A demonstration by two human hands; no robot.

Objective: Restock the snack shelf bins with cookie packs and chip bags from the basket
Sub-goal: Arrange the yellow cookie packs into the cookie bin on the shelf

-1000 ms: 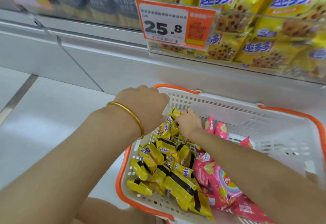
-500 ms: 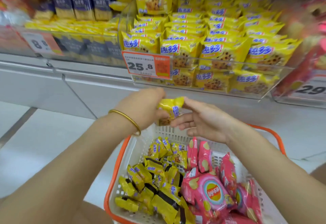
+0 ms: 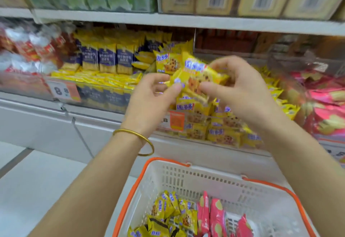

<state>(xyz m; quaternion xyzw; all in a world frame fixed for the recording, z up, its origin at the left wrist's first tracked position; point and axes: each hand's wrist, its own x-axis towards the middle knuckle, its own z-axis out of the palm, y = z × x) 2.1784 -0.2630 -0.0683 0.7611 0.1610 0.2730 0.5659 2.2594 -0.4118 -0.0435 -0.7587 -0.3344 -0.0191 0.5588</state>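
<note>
two bare hands are meeting at shelf height, sharing one yellow cookie pack (image 3: pixel 197 77). far left, red and silver crinkled bags (image 3: pixel 28 53) are lying blurred behind a clear bin front. next to them, tall navy-and-yellow packs (image 3: pixel 107 60) are standing upright in a row, with an orange-edged price tag (image 3: pixel 63 91) hanging on the bin wall below. the left hand (image 3: pixel 153 98), a thin round gold bangle (image 3: pixel 137 139) circling its wrist, is pinching the pack's left end between thumb and fingertips. the pack is a glossy, pillow-shaped foil wrapper with blue lettering and a printed chip cookie, tilting in the air in front of the cookie bin (image 3: pixel 220 124), which is holding matching yellow packs. the right hand (image 3: pixel 240 91) is gripping the pack's right side, fingers curling over the top and thumb pressing from beneath. far right, shiny pink chip bags (image 3: pixel 324 104) are piling in a neighbouring bin. below, the white perforated plastic basket (image 3: pixel 201 178) with an orange rim is holding more small yellow packs on its left and pink bags on its right.
</note>
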